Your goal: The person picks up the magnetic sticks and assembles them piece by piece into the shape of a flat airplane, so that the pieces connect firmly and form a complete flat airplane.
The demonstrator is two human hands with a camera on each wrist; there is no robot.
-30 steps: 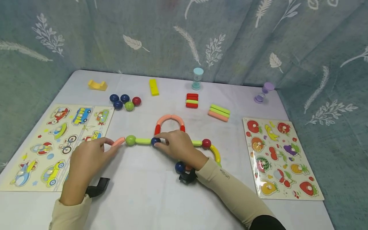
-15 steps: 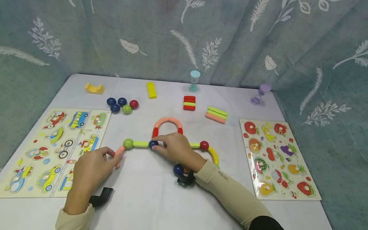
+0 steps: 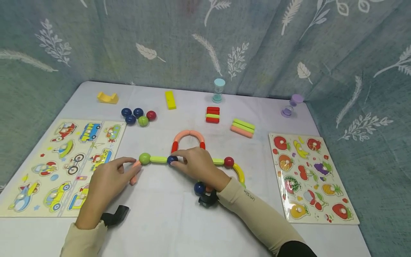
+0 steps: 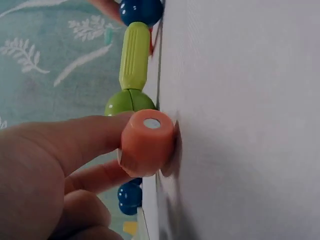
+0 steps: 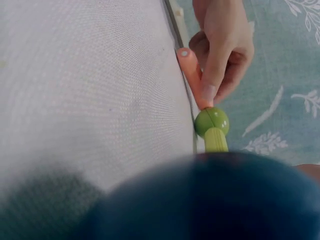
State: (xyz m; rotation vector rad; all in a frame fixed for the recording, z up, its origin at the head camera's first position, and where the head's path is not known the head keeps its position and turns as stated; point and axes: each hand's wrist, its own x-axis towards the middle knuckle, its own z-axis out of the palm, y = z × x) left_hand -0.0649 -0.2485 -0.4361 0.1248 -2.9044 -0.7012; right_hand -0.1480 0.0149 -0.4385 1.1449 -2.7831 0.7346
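Note:
My left hand (image 3: pixel 110 180) pinches a salmon-coloured curved magnetic stick (image 3: pixel 133 179) between thumb and fingers. One end of it touches a light-green ball (image 3: pixel 144 158); its free end shows a round metal magnet in the left wrist view. From that ball a lime stick (image 3: pixel 158 159) runs to a dark blue ball (image 3: pixel 172 160), which my right hand (image 3: pixel 197 164) pinches. Behind this hand rises a salmon-and-red arch (image 3: pixel 188 133). Rightward, the row goes on to a red ball (image 3: pixel 229 162) and a yellow curved stick (image 3: pixel 239 172). My right wrist partly hides pieces beside another blue ball (image 3: pixel 199 188).
Loose balls (image 3: pixel 130 119), a yellow block (image 3: pixel 170 100), a yellow cradle-shaped piece (image 3: pixel 107 98), red and lime sticks (image 3: pixel 213 115) and more sticks (image 3: pixel 242 128) lie behind. Two sand timers stand at the back. A vehicle puzzle board (image 3: pixel 61 171) lies left, a fruit one (image 3: pixel 313 178) right.
My left hand has swung the salmon stick from pointing leftward to pointing toward me, its end at the green ball. My right hand stays on the blue ball. The head view has shifted slightly.

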